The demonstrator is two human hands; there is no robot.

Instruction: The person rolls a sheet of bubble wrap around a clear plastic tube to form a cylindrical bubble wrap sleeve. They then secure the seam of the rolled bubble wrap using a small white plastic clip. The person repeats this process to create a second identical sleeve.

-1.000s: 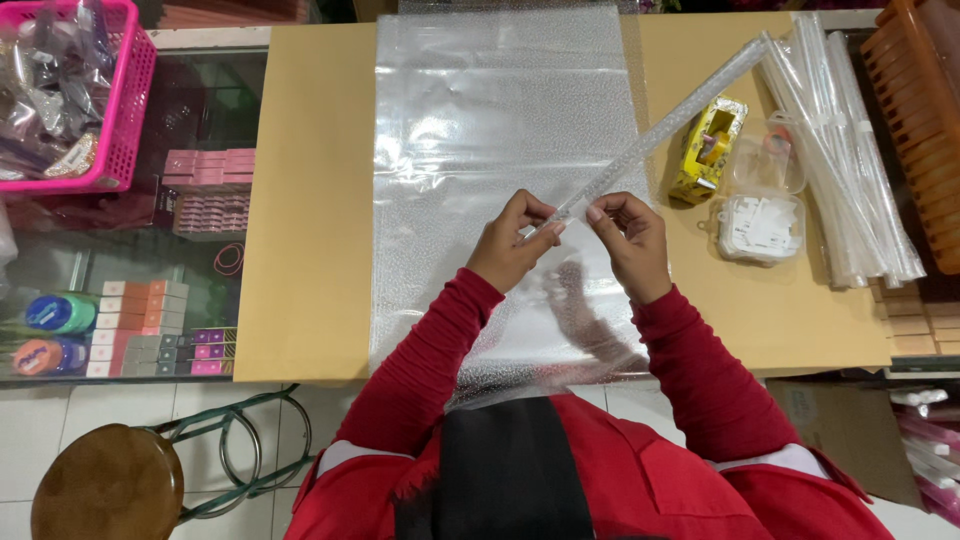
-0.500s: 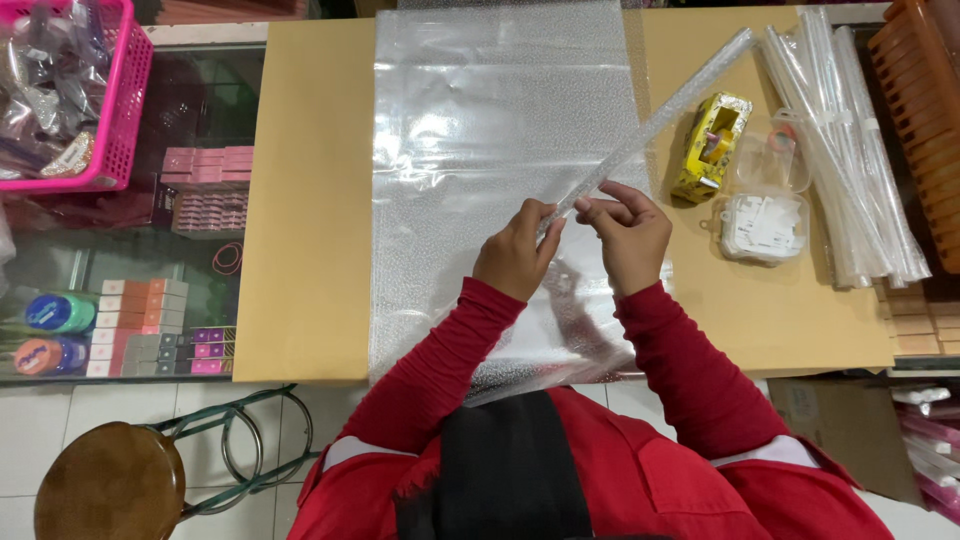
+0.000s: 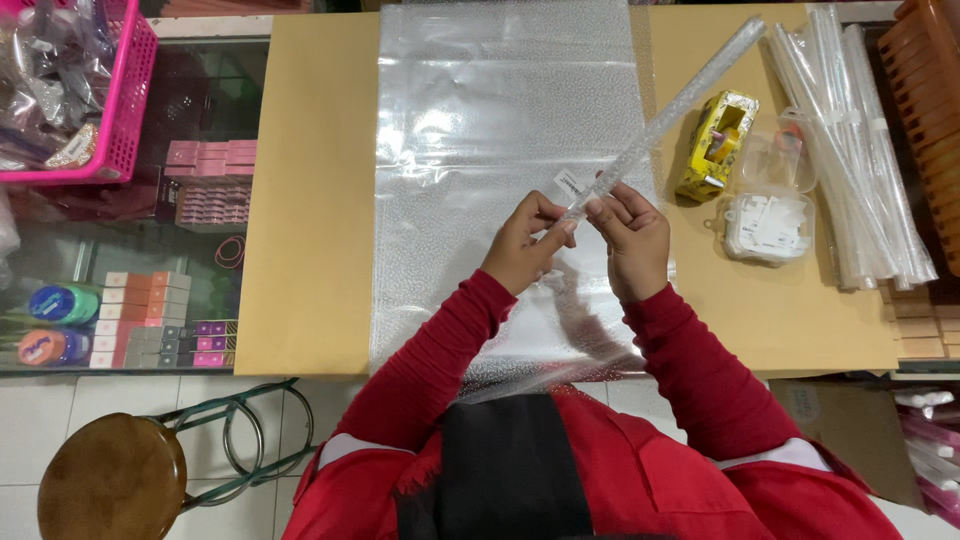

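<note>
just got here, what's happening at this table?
A person in red sleeves holds a tightly rolled clear plastic tube over the tan table. The right hand grips its near end, while the left hand pinches a small white sticker at that end. A clear textured sheet lies flat beneath. Finished rolls, a yellow tape dispenser and a sticker box sit to the right.

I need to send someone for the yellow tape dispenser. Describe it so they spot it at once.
On the tan table, look right of the clear sheet. The dispenser lies beside the clear boxes; it is the only yellow thing there.
</note>
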